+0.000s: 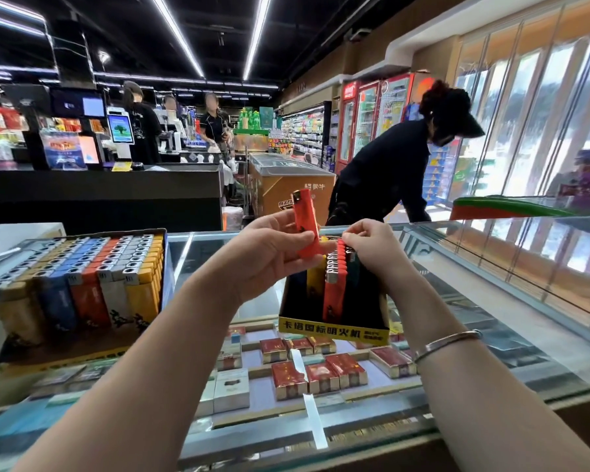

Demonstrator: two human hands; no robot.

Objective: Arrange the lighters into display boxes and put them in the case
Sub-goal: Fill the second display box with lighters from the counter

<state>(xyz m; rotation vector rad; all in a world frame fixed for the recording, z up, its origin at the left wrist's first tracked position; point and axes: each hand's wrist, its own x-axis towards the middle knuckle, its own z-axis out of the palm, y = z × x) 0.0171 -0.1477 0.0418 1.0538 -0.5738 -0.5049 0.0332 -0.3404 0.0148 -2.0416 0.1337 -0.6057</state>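
We note left hand at frame centre grasping an orange lighter, base hidden by fingers. Right hand pinches lighter tops in the half-filled display box; which lighter is unclear.

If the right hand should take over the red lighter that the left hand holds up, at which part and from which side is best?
Probably the upper body of the red lighter, just under its metal cap, coming from the right. It stands nearly upright, the left hand grips only its lower half, so the top is free. The right hand is near, pinching at the lighters in the display box.
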